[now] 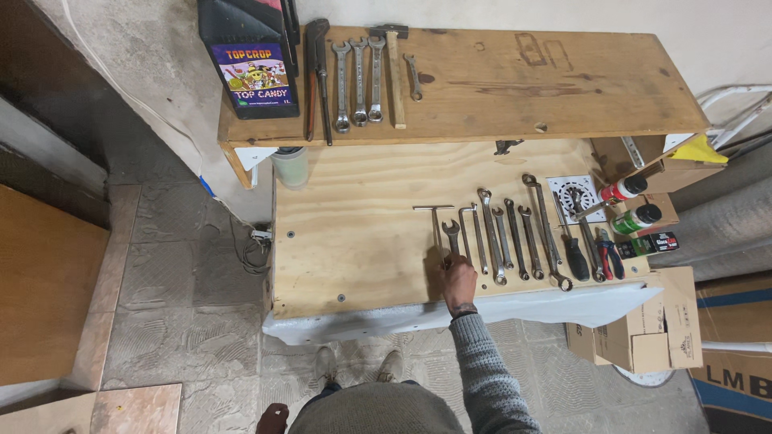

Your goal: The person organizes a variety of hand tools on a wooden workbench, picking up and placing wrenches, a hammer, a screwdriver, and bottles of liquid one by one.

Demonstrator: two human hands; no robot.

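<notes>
On the near edge of the lower plywood bench (354, 233), I see my right hand (458, 281) reaching up, fingers curled onto the handle of a short open-end spanner (451, 238); whether it truly grips it I cannot tell. That spanner lies at the left end of a row of tools, just right of a T-handle key (434, 217). I count roughly seven more wrenches (515, 241) to its right, laid side by side, then a black-handled screwdriver (574, 255) and red-and-blue pliers (609, 253). Two spray cans (631, 202) lie at the far right beside a white square drain grate (572, 193). On the upper shelf (523, 84), far from me, lie three combination wrenches (359, 76), one small spanner (413, 76), a hammer (394, 72), long dark pliers (318, 76) and a black bottle with a purple label (251, 56). My left hand (272, 418) hangs low near the floor, apparently loosely closed and holding nothing I can see. Cardboard boxes (643, 337) stand at the right, under the bench edge
</notes>
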